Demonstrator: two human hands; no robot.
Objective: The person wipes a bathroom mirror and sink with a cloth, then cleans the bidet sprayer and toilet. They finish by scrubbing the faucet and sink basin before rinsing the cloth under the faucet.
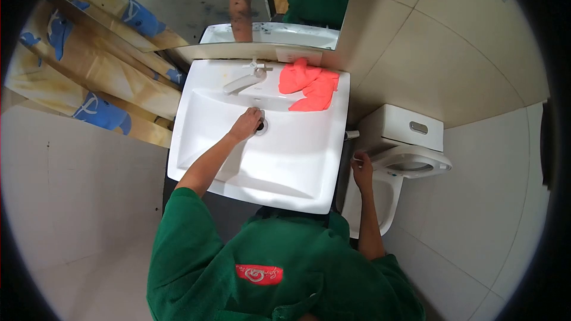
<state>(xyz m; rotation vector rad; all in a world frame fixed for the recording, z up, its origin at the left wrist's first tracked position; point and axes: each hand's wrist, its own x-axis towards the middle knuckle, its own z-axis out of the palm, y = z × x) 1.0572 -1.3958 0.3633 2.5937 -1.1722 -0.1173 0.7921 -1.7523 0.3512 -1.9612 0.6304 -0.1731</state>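
My left hand reaches down into the white washbasin, its fingers bent together at the edge of the round drain. Whatever those fingers may grip is hidden. Off the basin's right side, beside the toilet, my right hand is raised with its fingers curled in. A small pale spot shows at its fingertips, too small to name. A crumpled coral-red cloth lies on the basin's back right corner. The faucet stands on the back ledge, above my left hand.
The toilet stands at the right with its cistern against the tiled wall. Behind the basin is a mirror with dark marks. A patterned shower curtain hangs at the left.
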